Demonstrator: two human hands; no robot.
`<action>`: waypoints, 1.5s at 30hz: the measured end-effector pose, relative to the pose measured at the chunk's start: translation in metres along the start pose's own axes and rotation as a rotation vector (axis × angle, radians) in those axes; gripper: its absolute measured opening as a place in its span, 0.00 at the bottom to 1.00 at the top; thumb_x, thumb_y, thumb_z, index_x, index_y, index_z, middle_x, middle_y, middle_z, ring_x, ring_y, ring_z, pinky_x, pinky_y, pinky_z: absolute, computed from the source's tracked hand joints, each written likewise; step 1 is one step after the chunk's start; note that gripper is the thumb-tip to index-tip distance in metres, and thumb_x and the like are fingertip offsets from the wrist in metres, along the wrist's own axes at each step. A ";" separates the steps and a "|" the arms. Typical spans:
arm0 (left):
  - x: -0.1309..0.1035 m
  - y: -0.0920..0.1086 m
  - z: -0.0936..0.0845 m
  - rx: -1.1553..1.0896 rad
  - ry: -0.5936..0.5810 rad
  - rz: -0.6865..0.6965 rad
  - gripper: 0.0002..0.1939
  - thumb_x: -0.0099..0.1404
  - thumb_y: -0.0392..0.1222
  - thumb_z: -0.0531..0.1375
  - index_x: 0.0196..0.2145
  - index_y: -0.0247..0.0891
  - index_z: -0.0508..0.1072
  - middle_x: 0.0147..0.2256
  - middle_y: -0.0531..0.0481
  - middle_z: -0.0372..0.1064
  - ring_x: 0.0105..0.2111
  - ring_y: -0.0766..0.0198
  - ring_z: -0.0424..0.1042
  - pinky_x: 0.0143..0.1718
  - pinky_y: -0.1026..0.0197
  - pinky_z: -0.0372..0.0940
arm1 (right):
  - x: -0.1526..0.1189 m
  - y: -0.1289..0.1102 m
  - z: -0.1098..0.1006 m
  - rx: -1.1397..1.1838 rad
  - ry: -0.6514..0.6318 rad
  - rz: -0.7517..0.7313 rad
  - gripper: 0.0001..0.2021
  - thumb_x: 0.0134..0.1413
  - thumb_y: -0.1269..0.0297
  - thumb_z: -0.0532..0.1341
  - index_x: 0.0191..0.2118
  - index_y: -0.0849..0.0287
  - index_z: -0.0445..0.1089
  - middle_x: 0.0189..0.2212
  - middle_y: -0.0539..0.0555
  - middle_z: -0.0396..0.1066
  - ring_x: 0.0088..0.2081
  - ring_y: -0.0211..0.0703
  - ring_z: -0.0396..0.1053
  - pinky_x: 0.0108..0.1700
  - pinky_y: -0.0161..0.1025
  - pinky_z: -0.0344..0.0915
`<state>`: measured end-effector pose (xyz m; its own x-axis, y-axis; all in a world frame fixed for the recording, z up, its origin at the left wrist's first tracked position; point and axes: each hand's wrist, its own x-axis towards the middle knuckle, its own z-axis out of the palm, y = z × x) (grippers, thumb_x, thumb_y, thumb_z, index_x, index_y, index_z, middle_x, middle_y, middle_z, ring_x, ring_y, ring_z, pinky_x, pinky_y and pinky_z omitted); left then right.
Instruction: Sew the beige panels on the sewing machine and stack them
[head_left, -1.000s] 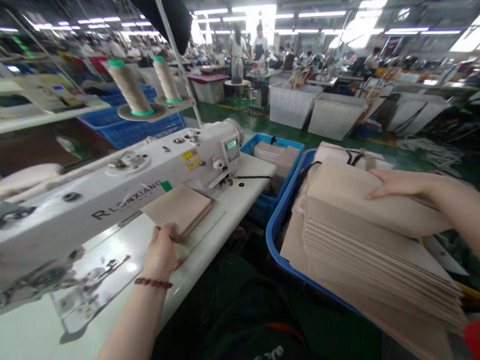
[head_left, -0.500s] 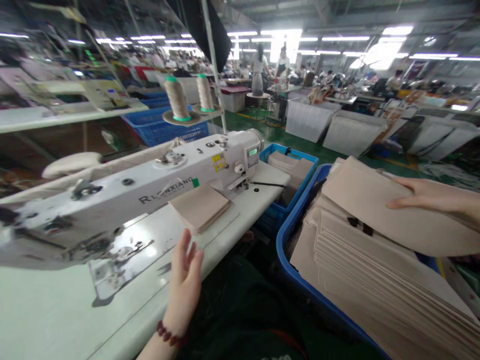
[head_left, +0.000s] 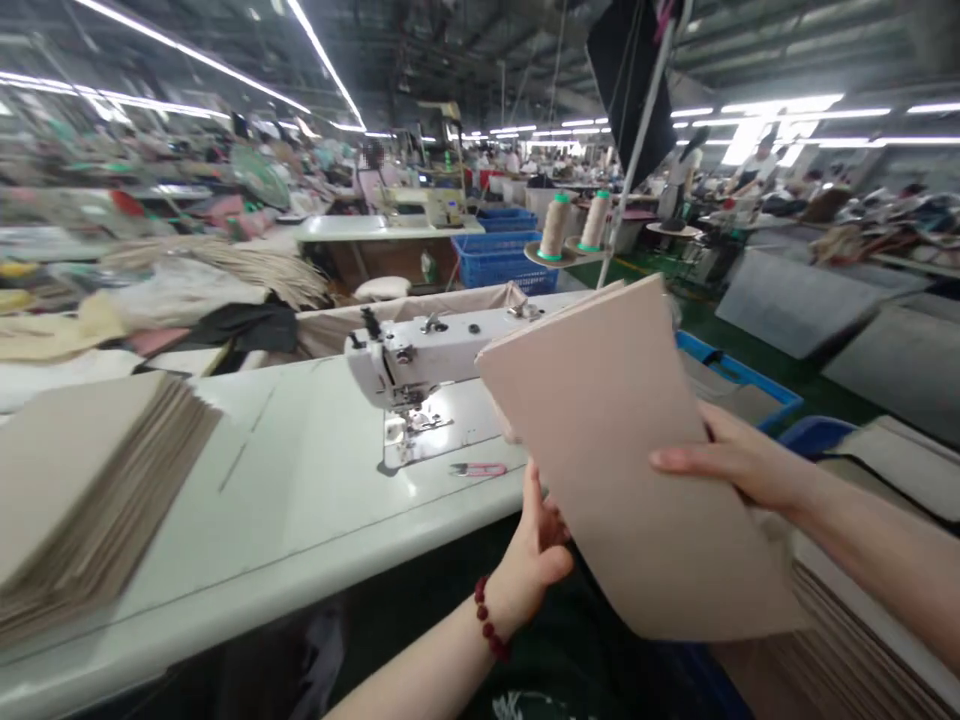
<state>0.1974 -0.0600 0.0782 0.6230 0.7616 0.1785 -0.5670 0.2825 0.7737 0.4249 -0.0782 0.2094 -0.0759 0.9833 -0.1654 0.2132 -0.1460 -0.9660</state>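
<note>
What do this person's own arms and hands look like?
The left hand and right hand are ungloved, with no sleeves visible on the forearms. A dark red bracelet of round beads circles the left wrist; none shows on the right.

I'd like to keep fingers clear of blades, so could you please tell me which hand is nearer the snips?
Left. The left hand is below and right of the snips in view; the right hand is farther right, holding the sheets near their right edge.

Sewing factory floor around me: white sewing machine (head_left: 465, 338), thread cones (head_left: 556, 228), stacked tan panels (head_left: 71, 465), blue crates (head_left: 504, 262), strip lights (head_left: 202, 56) above distant workers (head_left: 370, 183).
</note>
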 end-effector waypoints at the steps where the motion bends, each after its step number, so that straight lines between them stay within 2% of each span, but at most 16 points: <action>1: -0.006 0.004 -0.005 0.012 0.089 0.028 0.67 0.52 0.59 0.71 0.70 0.50 0.25 0.67 0.40 0.49 0.66 0.43 0.51 0.64 0.43 0.50 | 0.015 0.011 0.015 0.064 -0.033 -0.008 0.31 0.46 0.56 0.70 0.57 0.51 0.65 0.50 0.55 0.74 0.47 0.58 0.74 0.45 0.51 0.73; 4: -0.020 0.007 -0.021 -0.003 0.297 0.035 0.54 0.62 0.47 0.67 0.70 0.51 0.31 0.66 0.41 0.53 0.64 0.44 0.56 0.63 0.43 0.54 | 0.046 0.035 0.050 0.201 -0.144 -0.002 0.31 0.45 0.57 0.70 0.56 0.55 0.65 0.49 0.57 0.75 0.43 0.54 0.75 0.42 0.48 0.73; 7: -0.024 0.007 -0.032 -0.088 0.376 -0.003 0.49 0.64 0.46 0.65 0.70 0.49 0.37 0.64 0.39 0.56 0.61 0.41 0.61 0.60 0.42 0.59 | 0.059 0.044 0.065 0.224 -0.211 -0.030 0.31 0.46 0.57 0.70 0.57 0.55 0.64 0.49 0.57 0.74 0.45 0.53 0.74 0.43 0.46 0.72; 10: -0.023 0.012 -0.035 -0.151 0.450 -0.001 0.49 0.63 0.43 0.66 0.70 0.52 0.37 0.63 0.38 0.57 0.58 0.42 0.65 0.57 0.43 0.63 | 0.074 0.047 0.055 0.111 -0.298 -0.111 0.30 0.54 0.55 0.66 0.61 0.54 0.61 0.53 0.58 0.71 0.50 0.54 0.72 0.47 0.48 0.71; 12: -0.021 0.015 -0.036 -0.178 0.497 -0.016 0.47 0.64 0.42 0.65 0.69 0.56 0.39 0.62 0.40 0.59 0.56 0.43 0.68 0.55 0.43 0.65 | 0.095 0.055 0.038 -0.085 -0.318 -0.213 0.25 0.64 0.52 0.55 0.63 0.54 0.60 0.56 0.58 0.70 0.54 0.53 0.69 0.51 0.50 0.69; 13: -0.020 0.016 -0.037 -0.189 0.518 -0.031 0.45 0.64 0.42 0.65 0.69 0.56 0.41 0.62 0.41 0.60 0.55 0.44 0.69 0.55 0.44 0.65 | 0.109 0.063 0.028 -0.231 -0.283 -0.291 0.23 0.68 0.52 0.48 0.62 0.55 0.61 0.56 0.58 0.69 0.56 0.52 0.68 0.53 0.52 0.68; 15: -0.019 0.014 -0.040 -0.210 0.559 -0.084 0.42 0.64 0.42 0.65 0.68 0.56 0.46 0.60 0.42 0.62 0.54 0.45 0.70 0.54 0.46 0.67 | 0.138 0.084 0.012 -0.661 -0.032 -0.522 0.24 0.70 0.56 0.40 0.60 0.55 0.64 0.58 0.58 0.68 0.59 0.50 0.64 0.60 0.55 0.61; 17: -0.018 0.009 -0.044 -0.230 0.589 -0.147 0.41 0.64 0.42 0.65 0.67 0.53 0.49 0.59 0.41 0.64 0.53 0.46 0.71 0.53 0.47 0.67 | 0.162 0.109 0.004 -0.779 0.000 -0.564 0.21 0.67 0.57 0.48 0.58 0.57 0.67 0.58 0.60 0.67 0.61 0.54 0.61 0.65 0.59 0.50; 20: -0.014 0.005 -0.050 -0.218 0.582 -0.180 0.41 0.63 0.41 0.67 0.66 0.53 0.50 0.57 0.41 0.66 0.51 0.47 0.73 0.52 0.47 0.69 | 0.180 0.135 0.003 -0.867 -0.046 -0.600 0.20 0.62 0.62 0.54 0.58 0.58 0.67 0.58 0.62 0.66 0.61 0.54 0.61 0.65 0.56 0.52; 22: -0.007 0.007 -0.053 -0.174 0.559 -0.175 0.41 0.61 0.40 0.67 0.65 0.53 0.50 0.57 0.41 0.67 0.50 0.48 0.74 0.50 0.47 0.70 | 0.183 0.141 0.002 -0.913 -0.075 -0.620 0.22 0.61 0.65 0.55 0.60 0.58 0.66 0.60 0.62 0.65 0.60 0.53 0.62 0.63 0.54 0.55; 28: 0.035 0.032 -0.077 -0.077 0.604 -0.258 0.35 0.58 0.42 0.70 0.60 0.46 0.59 0.50 0.40 0.72 0.41 0.49 0.78 0.41 0.51 0.74 | 0.183 0.137 -0.009 -0.987 -0.149 -0.640 0.22 0.58 0.71 0.56 0.58 0.58 0.66 0.59 0.61 0.65 0.57 0.51 0.65 0.58 0.47 0.62; 31: 0.070 0.049 -0.097 0.025 0.602 -0.278 0.30 0.57 0.41 0.69 0.55 0.39 0.65 0.44 0.39 0.75 0.36 0.51 0.79 0.37 0.52 0.75 | 0.184 0.137 -0.012 -0.994 -0.161 -0.633 0.21 0.58 0.71 0.56 0.57 0.58 0.65 0.58 0.60 0.65 0.57 0.49 0.65 0.56 0.44 0.63; 34: 0.111 0.062 -0.118 0.112 0.579 -0.239 0.24 0.57 0.38 0.68 0.51 0.35 0.69 0.40 0.41 0.76 0.35 0.53 0.79 0.38 0.53 0.74 | 0.186 0.140 -0.014 -0.998 -0.169 -0.620 0.19 0.57 0.71 0.56 0.55 0.59 0.66 0.55 0.61 0.67 0.55 0.49 0.67 0.54 0.44 0.64; 39: 0.167 0.070 -0.148 0.197 0.589 -0.206 0.19 0.58 0.34 0.66 0.48 0.33 0.72 0.37 0.43 0.77 0.36 0.54 0.78 0.40 0.55 0.74 | 0.190 0.147 -0.019 -1.002 -0.156 -0.594 0.15 0.56 0.73 0.56 0.49 0.61 0.67 0.51 0.62 0.68 0.51 0.50 0.69 0.52 0.45 0.65; 42: 0.178 0.067 -0.157 0.254 0.568 -0.185 0.20 0.57 0.34 0.67 0.48 0.33 0.73 0.40 0.42 0.77 0.41 0.54 0.77 0.46 0.56 0.72 | 0.194 0.151 -0.021 -0.991 -0.153 -0.587 0.15 0.56 0.73 0.56 0.49 0.60 0.67 0.50 0.61 0.68 0.51 0.49 0.68 0.52 0.44 0.64; 45: 0.173 0.064 -0.159 0.307 0.542 -0.150 0.20 0.60 0.39 0.66 0.51 0.36 0.73 0.47 0.44 0.75 0.47 0.55 0.75 0.51 0.57 0.69 | 0.196 0.154 -0.023 -0.978 -0.150 -0.583 0.14 0.56 0.73 0.56 0.49 0.60 0.67 0.49 0.60 0.68 0.51 0.49 0.68 0.51 0.43 0.64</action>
<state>0.1832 0.1828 0.0622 0.2767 0.9364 -0.2157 -0.2644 0.2901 0.9198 0.4651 0.0944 0.0326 -0.5129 0.8412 0.1710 0.7678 0.5387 -0.3469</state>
